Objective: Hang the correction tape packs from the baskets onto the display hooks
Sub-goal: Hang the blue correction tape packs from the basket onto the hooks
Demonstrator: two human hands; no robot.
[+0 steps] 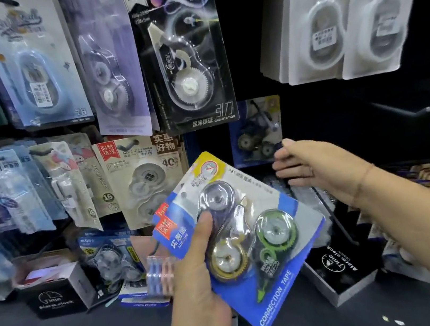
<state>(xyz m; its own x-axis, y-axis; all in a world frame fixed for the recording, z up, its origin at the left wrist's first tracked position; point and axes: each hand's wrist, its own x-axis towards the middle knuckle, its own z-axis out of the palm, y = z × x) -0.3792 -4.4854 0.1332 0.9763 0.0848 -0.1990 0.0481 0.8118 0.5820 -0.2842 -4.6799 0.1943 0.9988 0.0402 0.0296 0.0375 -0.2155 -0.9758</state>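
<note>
— What is sitting at the left end of the shelf?
— A black alarm clock box (58,296) is standing there, and a beige pack (142,179) is hanging on the display above and to the right of it.

— And the left hand (196,285)?
— It is holding a blue-carded correction tape pack (281,296) in front of the display, tilted, with its hang hole pointing up and to the left. The thumb (204,231) is pressing on the clear blister over the front, and the other fingers are curling round behind the card, out of sight.

— What is the right hand (318,169) doing?
— It is holding nothing. Its fingers (290,173) are lying nearly straight and loosely together, reaching toward a dark blue pack (256,128) that is hanging at the middle of the display. I cannot tell whether the fingertips are touching that pack's right edge.

— Anything farther right?
— A bare hook (407,112) is sticking out of the dark panel, and white packs (353,16) are hanging above it.
</note>
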